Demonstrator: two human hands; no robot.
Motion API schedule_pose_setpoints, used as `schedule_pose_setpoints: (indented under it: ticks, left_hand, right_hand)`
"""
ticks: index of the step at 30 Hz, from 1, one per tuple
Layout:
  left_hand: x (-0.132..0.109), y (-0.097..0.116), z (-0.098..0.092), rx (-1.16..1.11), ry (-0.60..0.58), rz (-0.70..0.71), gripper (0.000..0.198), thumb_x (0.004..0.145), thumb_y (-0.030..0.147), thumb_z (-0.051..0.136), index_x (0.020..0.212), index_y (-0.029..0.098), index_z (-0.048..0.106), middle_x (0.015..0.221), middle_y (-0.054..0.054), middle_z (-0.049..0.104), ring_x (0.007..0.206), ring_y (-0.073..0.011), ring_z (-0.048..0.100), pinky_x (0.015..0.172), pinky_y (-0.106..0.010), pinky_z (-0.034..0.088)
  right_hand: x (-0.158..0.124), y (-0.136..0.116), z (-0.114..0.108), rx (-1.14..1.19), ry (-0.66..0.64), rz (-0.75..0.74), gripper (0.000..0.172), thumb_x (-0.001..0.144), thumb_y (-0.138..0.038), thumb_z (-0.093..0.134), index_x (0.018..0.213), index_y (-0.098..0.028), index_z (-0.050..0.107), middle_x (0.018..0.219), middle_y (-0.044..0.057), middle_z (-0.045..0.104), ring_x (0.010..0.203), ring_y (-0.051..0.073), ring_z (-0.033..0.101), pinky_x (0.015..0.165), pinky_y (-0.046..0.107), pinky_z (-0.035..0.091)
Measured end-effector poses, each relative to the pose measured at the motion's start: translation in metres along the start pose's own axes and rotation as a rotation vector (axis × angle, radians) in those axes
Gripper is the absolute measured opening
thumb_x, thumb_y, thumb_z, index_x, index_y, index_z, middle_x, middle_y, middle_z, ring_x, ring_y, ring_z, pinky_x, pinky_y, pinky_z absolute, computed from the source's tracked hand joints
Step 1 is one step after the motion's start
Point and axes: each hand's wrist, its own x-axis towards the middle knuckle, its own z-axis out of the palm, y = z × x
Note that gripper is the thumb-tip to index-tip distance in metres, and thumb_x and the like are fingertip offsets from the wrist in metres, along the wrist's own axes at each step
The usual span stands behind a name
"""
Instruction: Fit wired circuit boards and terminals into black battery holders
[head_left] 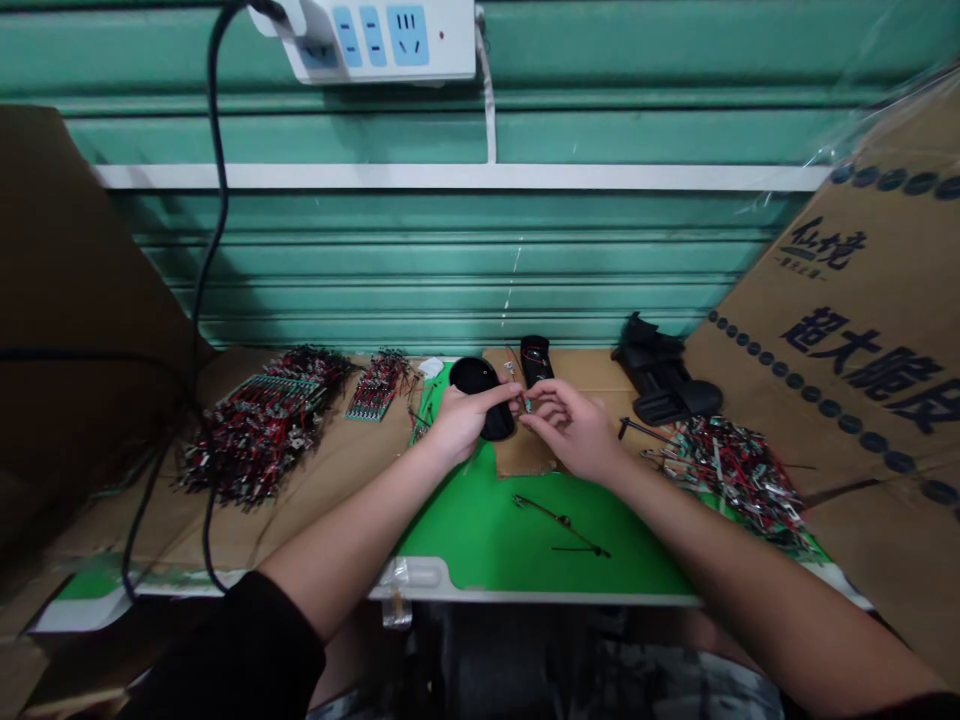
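My left hand (463, 420) and my right hand (571, 428) meet over the back of a green mat (480, 530). Both pinch a small wired part (523, 400) between their fingertips; it is too small to name. A black oval shell (480, 385) lies just behind and under my left fingers. A second black piece (535, 358) sits a little farther back. On the mat in front of my hands lies a thin black wire with a small part on it (562, 522).
Heaps of red-and-black wired parts lie on cardboard at the left (255, 430) and right (739, 475). Black clamp-like tool (664, 380) at back right. Printed cardboard box (862, 330) on the right. A power strip (375, 38) hangs above, its black cable (214, 230) running down the left.
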Motion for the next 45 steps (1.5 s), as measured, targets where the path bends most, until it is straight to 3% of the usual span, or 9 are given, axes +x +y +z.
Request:
schedule_pose_setpoints:
  ticks: [5,9,16,22,26,32,35,39,45]
  left_hand:
    - [0.001,-0.003,-0.002,0.014,0.011,0.008,0.049,0.054,0.029,0.103,0.086,0.013,0.07,0.073,-0.003,0.07,0.065,-0.0168,0.068,0.065,-0.03,0.056]
    - [0.002,-0.003,-0.002,0.013,0.058,0.018,0.052,0.049,0.028,0.104,0.086,0.013,0.07,0.075,-0.001,0.07,0.064,-0.0162,0.069,0.065,-0.031,0.057]
    - [-0.001,-0.005,0.0,0.106,0.071,-0.025,0.051,0.049,0.029,0.103,0.083,0.013,0.069,0.071,-0.002,0.069,0.059,-0.0179,0.068,0.058,-0.031,0.055]
    - [0.002,-0.005,-0.003,0.125,0.104,-0.035,0.049,0.05,0.03,0.102,0.084,0.013,0.071,0.073,-0.004,0.07,0.06,-0.0188,0.07,0.059,-0.031,0.056]
    - [0.005,-0.003,-0.005,0.162,0.182,0.023,0.048,0.05,0.032,0.102,0.082,0.013,0.071,0.072,-0.003,0.07,0.057,-0.0177,0.067,0.057,-0.031,0.055]
    - [-0.003,-0.005,0.0,0.293,0.11,0.09,0.036,0.059,0.033,0.098,0.076,0.014,0.073,0.071,-0.003,0.071,0.058,-0.0154,0.065,0.058,-0.028,0.052]
    - [-0.003,-0.009,-0.001,0.377,0.151,0.092,0.025,0.061,0.024,0.093,0.074,0.013,0.075,0.072,-0.005,0.072,0.06,-0.0154,0.065,0.058,-0.026,0.051]
    - [0.0,-0.011,-0.002,0.362,0.171,0.061,0.018,0.061,0.018,0.088,0.073,0.014,0.074,0.069,-0.003,0.071,0.058,-0.0155,0.064,0.056,-0.025,0.051]
    - [0.0,-0.011,0.0,0.266,0.213,-0.024,0.025,0.061,0.019,0.091,0.076,0.015,0.072,0.069,-0.004,0.072,0.053,-0.0175,0.066,0.055,-0.03,0.056]
  right_hand:
    - [0.0,-0.004,-0.001,-0.019,-0.001,0.001,0.022,0.099,-0.034,0.073,0.118,-0.026,0.066,0.088,0.001,0.078,0.066,0.015,0.07,0.059,0.025,0.056]
    - [0.003,-0.004,-0.003,-0.06,0.095,0.051,0.024,0.095,-0.038,0.078,0.113,-0.025,0.07,0.077,-0.001,0.073,0.055,0.013,0.063,0.054,0.025,0.052]
    - [0.008,-0.002,-0.006,-0.089,0.253,0.104,0.024,0.09,-0.041,0.082,0.104,-0.023,0.076,0.069,-0.002,0.07,0.052,0.013,0.059,0.056,0.026,0.049]
    - [0.009,-0.001,-0.008,-0.103,0.298,0.099,0.026,0.088,-0.043,0.084,0.101,-0.023,0.074,0.071,-0.001,0.072,0.052,0.014,0.059,0.055,0.027,0.049]
    - [0.009,0.003,-0.01,-0.156,0.237,0.107,0.024,0.088,-0.039,0.085,0.1,-0.024,0.069,0.069,-0.004,0.07,0.053,0.014,0.061,0.059,0.028,0.05]
    - [0.002,0.0,-0.009,-0.257,-0.013,-0.056,0.015,0.095,-0.028,0.078,0.105,-0.026,0.067,0.071,-0.004,0.068,0.059,0.016,0.063,0.063,0.028,0.051]
    - [-0.001,-0.003,-0.006,-0.26,-0.093,-0.094,0.011,0.099,-0.025,0.074,0.107,-0.026,0.067,0.075,-0.002,0.07,0.062,0.016,0.064,0.063,0.028,0.051]
    - [-0.002,-0.005,-0.004,-0.277,-0.089,-0.114,0.008,0.099,-0.025,0.074,0.105,-0.025,0.069,0.081,0.0,0.074,0.065,0.017,0.066,0.065,0.029,0.053]
    - [0.001,-0.006,-0.008,-0.31,0.001,-0.184,0.013,0.099,-0.026,0.076,0.112,-0.025,0.076,0.097,0.006,0.08,0.069,0.02,0.07,0.069,0.033,0.058]
